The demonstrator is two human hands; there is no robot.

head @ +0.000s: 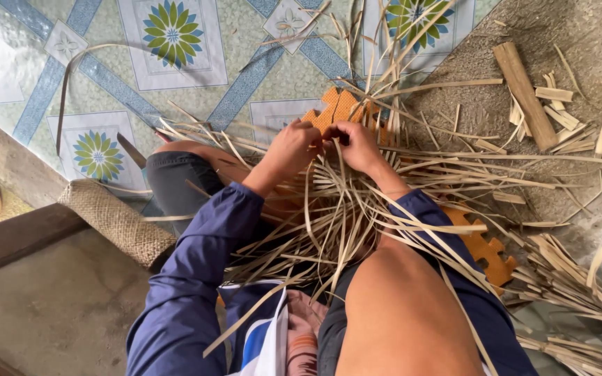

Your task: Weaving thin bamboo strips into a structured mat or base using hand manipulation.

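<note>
I sit on the floor with a heap of thin pale bamboo strips [357, 209] spread across my lap and knees. My left hand [292, 145] and my right hand [357, 143] meet at the middle of the heap, fingers pinched on strips where they cross. The strips fan out towards the right and towards me. An orange foam puzzle mat [339, 108] lies under the strips, with another part of it [485, 247] beside my right leg. Both arms wear dark blue sleeves.
A knife blade [132, 150] lies on the patterned vinyl floor [175, 69] by my left knee. Cut wood pieces [524, 94] and offcuts lie on the grey ground at the right. A burlap roll [116, 223] and a wooden step are at the left.
</note>
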